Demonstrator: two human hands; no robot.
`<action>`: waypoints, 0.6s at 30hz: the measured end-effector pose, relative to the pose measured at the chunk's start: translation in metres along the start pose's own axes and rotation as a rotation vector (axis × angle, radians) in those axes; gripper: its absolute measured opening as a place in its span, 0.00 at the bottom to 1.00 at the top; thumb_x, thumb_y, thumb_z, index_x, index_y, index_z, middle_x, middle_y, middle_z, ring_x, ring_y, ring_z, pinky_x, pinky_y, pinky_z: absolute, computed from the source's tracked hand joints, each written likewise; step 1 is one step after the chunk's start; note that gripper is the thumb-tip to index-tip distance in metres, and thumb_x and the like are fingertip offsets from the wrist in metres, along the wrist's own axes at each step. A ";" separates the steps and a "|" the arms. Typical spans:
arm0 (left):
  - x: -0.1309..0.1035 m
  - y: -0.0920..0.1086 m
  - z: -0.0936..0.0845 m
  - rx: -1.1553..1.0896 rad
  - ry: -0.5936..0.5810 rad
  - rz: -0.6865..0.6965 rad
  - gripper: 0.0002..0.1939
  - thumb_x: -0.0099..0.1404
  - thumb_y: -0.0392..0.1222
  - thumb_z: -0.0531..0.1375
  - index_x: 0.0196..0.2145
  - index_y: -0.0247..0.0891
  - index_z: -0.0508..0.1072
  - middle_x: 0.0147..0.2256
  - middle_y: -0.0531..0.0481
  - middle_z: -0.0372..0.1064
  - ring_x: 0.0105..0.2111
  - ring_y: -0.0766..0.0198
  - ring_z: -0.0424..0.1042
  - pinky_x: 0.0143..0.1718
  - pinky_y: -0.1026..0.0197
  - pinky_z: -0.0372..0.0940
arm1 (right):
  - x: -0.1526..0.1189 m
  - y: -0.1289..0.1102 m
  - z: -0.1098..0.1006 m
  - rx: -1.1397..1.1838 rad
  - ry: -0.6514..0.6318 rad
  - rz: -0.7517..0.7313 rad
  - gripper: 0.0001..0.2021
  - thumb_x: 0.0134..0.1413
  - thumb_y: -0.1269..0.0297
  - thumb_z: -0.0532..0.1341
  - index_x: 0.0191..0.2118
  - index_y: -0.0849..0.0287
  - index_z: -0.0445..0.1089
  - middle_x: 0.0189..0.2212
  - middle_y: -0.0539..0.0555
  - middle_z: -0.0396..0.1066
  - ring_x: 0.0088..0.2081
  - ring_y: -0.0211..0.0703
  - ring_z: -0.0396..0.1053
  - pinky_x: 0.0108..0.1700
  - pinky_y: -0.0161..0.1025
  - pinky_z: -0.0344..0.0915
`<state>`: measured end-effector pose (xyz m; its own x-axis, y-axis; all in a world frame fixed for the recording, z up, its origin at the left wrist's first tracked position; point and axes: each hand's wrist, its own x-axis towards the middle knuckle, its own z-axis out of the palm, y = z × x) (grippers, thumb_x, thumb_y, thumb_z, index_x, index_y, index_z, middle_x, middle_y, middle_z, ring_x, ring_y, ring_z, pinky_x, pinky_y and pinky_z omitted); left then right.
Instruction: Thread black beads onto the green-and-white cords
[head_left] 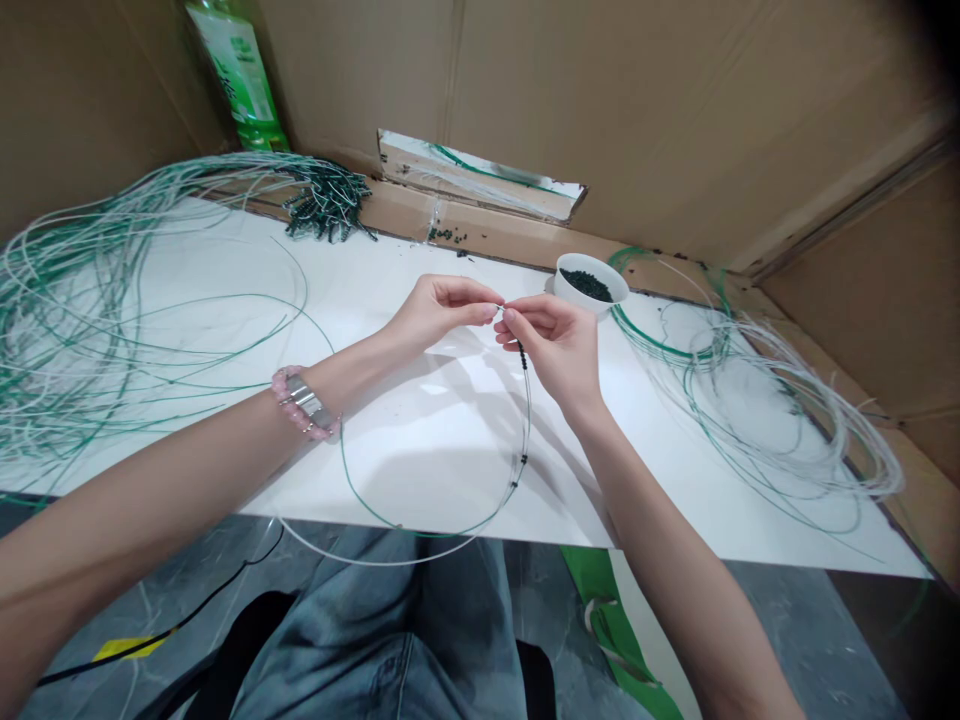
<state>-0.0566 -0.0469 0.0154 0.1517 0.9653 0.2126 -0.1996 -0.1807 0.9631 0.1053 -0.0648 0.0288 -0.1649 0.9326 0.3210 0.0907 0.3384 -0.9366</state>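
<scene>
My left hand (450, 304) and my right hand (553, 345) meet over the white board, thumb and forefinger of each pinched on the ends of thin green and white cords. From my right fingers a strand of small black beads (523, 357) hangs down, and the cords (528, 420) loop toward the board's front edge, with a few more black beads lower down. A white bowl (613, 283) holding dark beads (586, 285) stands just behind my right hand. The cord tips between my fingers are too small to make out.
Many green and white cords (67, 330) spread at the left, ending in a beaded bundle (326, 200). Coiled cords (810, 420) lie at the right. Cardboard walls (637, 110) enclose the white board (450, 420); a green bottle (240, 75) stands behind. Loose beads (448, 234) lie near the slot.
</scene>
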 end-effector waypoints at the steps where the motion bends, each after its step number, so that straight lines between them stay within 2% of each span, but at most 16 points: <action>1: 0.000 -0.001 0.000 -0.006 0.002 0.000 0.13 0.44 0.44 0.72 0.27 0.35 0.79 0.27 0.51 0.76 0.28 0.69 0.72 0.38 0.63 0.69 | 0.000 0.000 0.000 0.004 0.002 -0.002 0.06 0.49 0.63 0.65 0.29 0.60 0.72 0.22 0.50 0.75 0.24 0.36 0.74 0.28 0.33 0.73; 10: -0.002 -0.004 0.002 -0.032 -0.025 -0.006 0.15 0.45 0.46 0.72 0.29 0.34 0.79 0.28 0.50 0.76 0.29 0.68 0.73 0.38 0.63 0.70 | 0.000 -0.001 0.001 0.112 0.005 0.037 0.09 0.49 0.61 0.66 0.27 0.60 0.70 0.20 0.49 0.73 0.21 0.33 0.71 0.27 0.31 0.71; 18: -0.003 0.002 0.003 0.040 -0.014 0.092 0.12 0.48 0.44 0.70 0.27 0.32 0.78 0.24 0.51 0.73 0.25 0.70 0.71 0.31 0.66 0.68 | 0.000 -0.001 0.002 0.122 -0.008 0.048 0.11 0.48 0.57 0.66 0.27 0.59 0.68 0.19 0.47 0.73 0.20 0.34 0.70 0.27 0.33 0.71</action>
<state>-0.0541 -0.0509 0.0173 0.1484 0.9416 0.3022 -0.1749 -0.2758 0.9452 0.1030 -0.0652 0.0290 -0.1709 0.9461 0.2751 -0.0214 0.2756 -0.9610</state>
